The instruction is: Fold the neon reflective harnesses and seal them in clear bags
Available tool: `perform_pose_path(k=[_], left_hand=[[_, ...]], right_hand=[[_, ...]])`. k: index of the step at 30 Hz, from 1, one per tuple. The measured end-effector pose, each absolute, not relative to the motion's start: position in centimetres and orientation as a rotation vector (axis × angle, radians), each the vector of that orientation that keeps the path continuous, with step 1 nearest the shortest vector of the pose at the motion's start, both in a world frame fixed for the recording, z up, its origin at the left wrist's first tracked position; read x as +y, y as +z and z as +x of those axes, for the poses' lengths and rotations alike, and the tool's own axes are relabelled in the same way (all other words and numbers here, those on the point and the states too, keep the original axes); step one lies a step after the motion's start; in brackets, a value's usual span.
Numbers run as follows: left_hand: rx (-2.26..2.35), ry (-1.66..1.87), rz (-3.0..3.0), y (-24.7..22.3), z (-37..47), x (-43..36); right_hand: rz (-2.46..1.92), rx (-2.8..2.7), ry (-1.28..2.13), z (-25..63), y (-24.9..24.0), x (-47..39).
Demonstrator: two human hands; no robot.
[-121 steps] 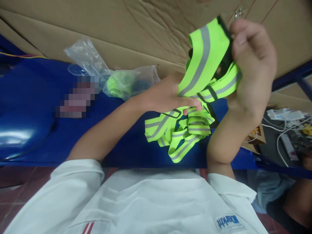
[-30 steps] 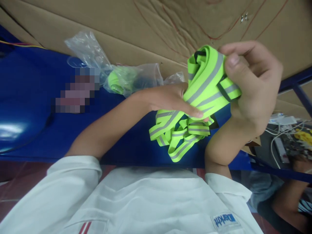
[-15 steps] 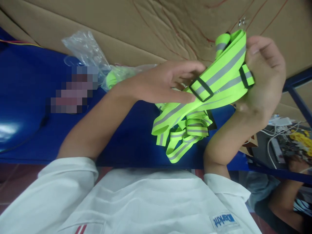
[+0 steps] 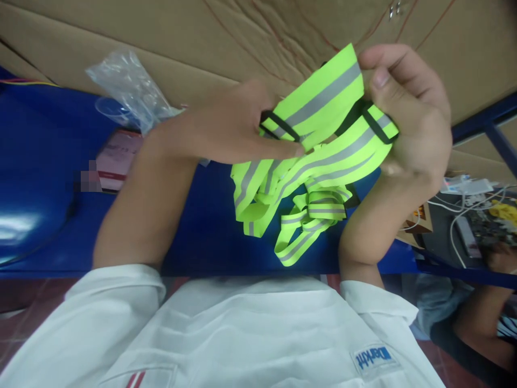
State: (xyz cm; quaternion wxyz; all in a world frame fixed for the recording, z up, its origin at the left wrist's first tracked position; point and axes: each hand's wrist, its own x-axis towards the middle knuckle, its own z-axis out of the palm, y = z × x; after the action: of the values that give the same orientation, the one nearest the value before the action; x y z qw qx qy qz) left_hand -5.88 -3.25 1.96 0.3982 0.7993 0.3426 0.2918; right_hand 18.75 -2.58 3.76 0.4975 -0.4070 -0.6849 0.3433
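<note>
Between my hands stretches a neon-yellow reflective strap (image 4: 327, 99) with grey stripes, folded in several layers. My left hand (image 4: 230, 124) is closed on it by a black buckle (image 4: 281, 126); thumb below, fingers partly hidden behind the webbing. My right hand (image 4: 412, 108) grips the other end, thumb and forefinger pinching near the top fold. A second black slider (image 4: 379, 125) sits on the lower layer beside the right palm. Loose loops of the strap hang under my left hand. Below, a bunched neon strap (image 4: 323, 207) lies on the blue table (image 4: 202, 226).
Cardboard (image 4: 194, 48) covers the back, with thin red cords across it. To the left are a clear plastic bag (image 4: 129, 86) and a pinkish box (image 4: 117, 156). On the right stand a blue metal frame (image 4: 493, 137), cables and another person's arm (image 4: 480, 318).
Both hands have shifted left with the strap. My left hand has turned to grip it at the buckle, and the upper layer now stands apart from the lower one.
</note>
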Motion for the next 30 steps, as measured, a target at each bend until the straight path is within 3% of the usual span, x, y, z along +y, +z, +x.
perform_pose_path(k=[6,11,17,20,26,30], left_hand=[[0.619,0.876,1.84,-0.9,-2.7,-2.6],[0.575,0.933,1.575,-3.2,-0.4,-1.8],[0.593,0.871,1.734,-2.1,-1.8,-1.5],[0.572,0.836,1.834,-1.8,-2.7,-1.2],[0.536,0.695,1.769,-2.4,-3.7,-0.2],[0.51,0.568,1.616,-2.4,-3.2,-0.6]], right_hand=[[-0.934,-1.68,0.884,17.9,3.2,-1.5],[-1.032,-1.774,0.621,18.3,3.1,-1.4],[-0.881,-2.389,0.744,19.4,3.8,-1.0],[-0.789,-2.616,0.638,19.2,3.9,-0.7],[-1.088,-2.511,0.418,18.2,4.4,-2.4],[-1.175,-2.291,0.53,18.5,4.7,-3.2]])
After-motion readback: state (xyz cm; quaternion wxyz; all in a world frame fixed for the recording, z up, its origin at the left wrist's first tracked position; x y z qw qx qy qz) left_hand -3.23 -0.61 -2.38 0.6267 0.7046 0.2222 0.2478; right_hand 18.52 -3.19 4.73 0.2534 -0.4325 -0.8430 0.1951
